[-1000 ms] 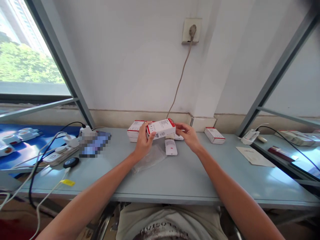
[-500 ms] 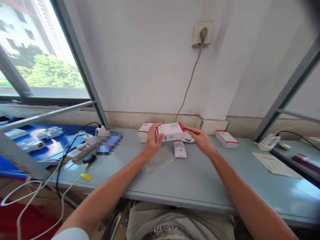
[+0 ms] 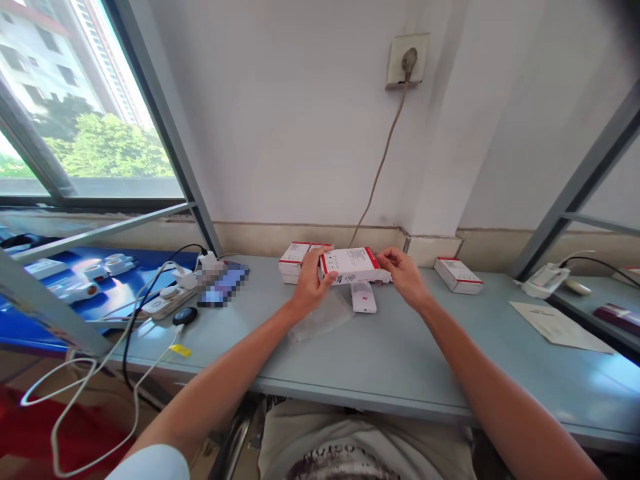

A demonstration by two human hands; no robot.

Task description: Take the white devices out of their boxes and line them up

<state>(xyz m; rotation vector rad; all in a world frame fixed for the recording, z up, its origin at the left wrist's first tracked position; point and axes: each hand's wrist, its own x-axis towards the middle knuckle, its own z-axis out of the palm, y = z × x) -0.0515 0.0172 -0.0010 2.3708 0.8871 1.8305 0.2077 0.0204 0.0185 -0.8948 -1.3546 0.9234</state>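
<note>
My left hand (image 3: pixel 311 285) wraps the box (image 3: pixel 350 264) above the bench (image 3: pixel 395 353); my right hand (image 3: pixel 403 276), straighter earlier, now curls at its end, grip unclear. Bench surface stretches from the white device (image 3: pixel 364 303) to the front edge (image 3: pixel 370 400).

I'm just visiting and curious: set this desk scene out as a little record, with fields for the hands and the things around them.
Left hand: grips a red-and-white box above the desk
Right hand: at the box's right end; contact hard to tell
Below the box in view: white device, lying on the desk
Left of the device: clear plastic bag
Beyond the left hand: other boxes
Farther right: single box, paper sheet
Wall: plug in a socket
</note>
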